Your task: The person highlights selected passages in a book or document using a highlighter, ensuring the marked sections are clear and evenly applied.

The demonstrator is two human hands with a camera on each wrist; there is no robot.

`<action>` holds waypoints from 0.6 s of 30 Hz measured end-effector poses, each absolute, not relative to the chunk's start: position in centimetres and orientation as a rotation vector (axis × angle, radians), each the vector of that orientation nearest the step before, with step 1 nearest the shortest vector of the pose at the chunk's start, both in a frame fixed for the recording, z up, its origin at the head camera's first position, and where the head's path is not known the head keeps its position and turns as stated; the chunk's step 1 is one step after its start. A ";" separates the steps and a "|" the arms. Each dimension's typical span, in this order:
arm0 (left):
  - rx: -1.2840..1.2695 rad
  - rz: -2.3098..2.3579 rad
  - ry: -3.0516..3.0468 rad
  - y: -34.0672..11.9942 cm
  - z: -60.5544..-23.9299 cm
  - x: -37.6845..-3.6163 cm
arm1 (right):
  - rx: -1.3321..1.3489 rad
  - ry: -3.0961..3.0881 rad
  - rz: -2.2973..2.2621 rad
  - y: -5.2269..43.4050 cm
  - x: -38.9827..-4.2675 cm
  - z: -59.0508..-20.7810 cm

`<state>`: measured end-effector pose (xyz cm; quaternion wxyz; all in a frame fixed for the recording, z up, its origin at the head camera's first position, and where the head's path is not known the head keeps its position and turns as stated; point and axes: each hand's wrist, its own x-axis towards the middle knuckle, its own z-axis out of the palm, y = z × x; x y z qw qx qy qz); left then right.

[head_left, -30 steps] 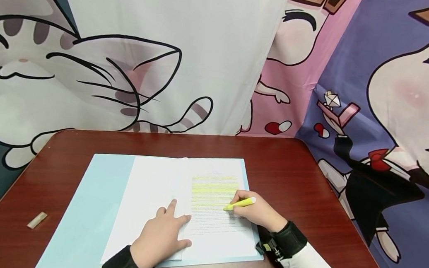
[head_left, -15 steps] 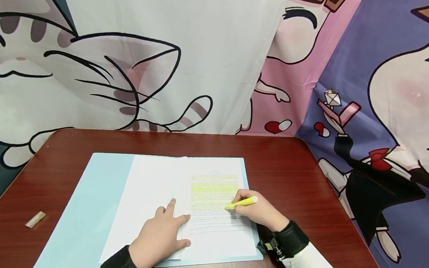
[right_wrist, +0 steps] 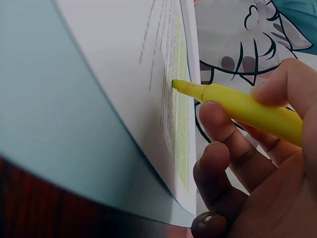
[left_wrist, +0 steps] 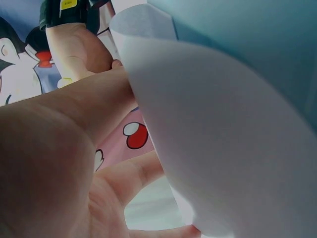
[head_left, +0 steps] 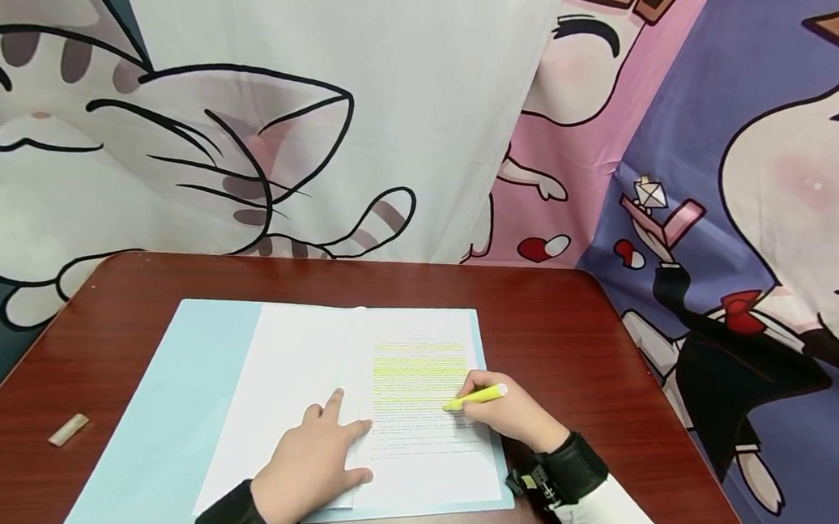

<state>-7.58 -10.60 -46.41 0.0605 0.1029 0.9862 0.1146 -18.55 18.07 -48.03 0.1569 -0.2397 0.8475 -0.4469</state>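
My right hand point(head_left: 508, 406) pinches a yellow highlighter point(right_wrist: 247, 109) between thumb and fingers, its tip touching a printed page point(head_left: 434, 466). Yellow stripes cover the upper lines of text; the lower lines are plain. The page lies on the right side of an open light-blue folder point(head_left: 162, 390). Spread out, the fingers of my left hand point(head_left: 318, 458) rest on the blank white sheet point(head_left: 289, 350) to the left, near the fold. In the left wrist view the curved sheet point(left_wrist: 208, 129) stands against the fingers, and my right hand shows beyond.
A small pale eraser-like block point(head_left: 68, 430) lies on the brown table point(head_left: 532, 319), left of the folder. Behind the table hangs a cloth point(head_left: 437, 117) printed with cartoon animals. Both wrists wear black bands.
My right hand has slid the highlighter slightly to the right along a line of text. The left hand stays in place on the sheet.
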 end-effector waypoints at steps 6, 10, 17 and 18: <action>0.311 0.345 2.983 -10.6 -46.3 -7.6 | -0.674 2.404 -1.296 18.4 -18.6 -47.8; 0.312 0.354 2.984 -10.5 -46.2 -7.5 | -0.667 2.408 -1.297 18.6 -18.8 -47.8; 0.299 0.360 2.983 -10.5 -46.5 -7.6 | -0.687 2.389 -1.302 18.9 -18.8 -47.8; 0.297 0.356 2.982 -10.5 -46.5 -7.6 | -0.684 2.382 -1.305 18.9 -18.7 -47.8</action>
